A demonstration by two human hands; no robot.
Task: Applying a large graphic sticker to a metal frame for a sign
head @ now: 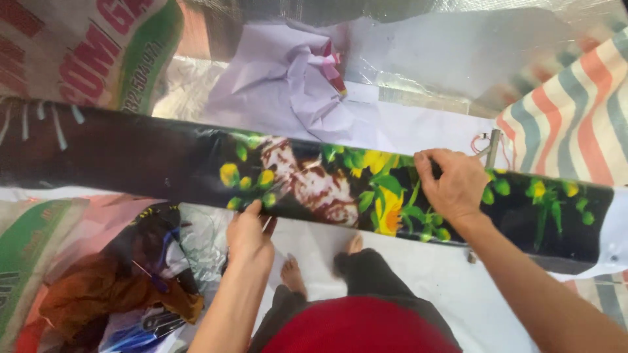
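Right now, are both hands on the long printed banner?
Yes, the left hand grips the lower edge of the banner and the right hand presses on its upper edge.

You stand on a white sheet [418,274] spread over the floor, lit by soft, even daylight with no hard shadows. Far from you, a crinkled silver foil sheet [458,46] covers the ground, with crumpled pale lilac paper [288,78] lying on it at centre and a printed woven sack [85,46] at far left; a tarp striped in red, white and grey-blue [582,111] lies at far right. Near left you have another woven sack in green and white [26,261] and a heap of dark and orange plastic bags [131,287] beside it.
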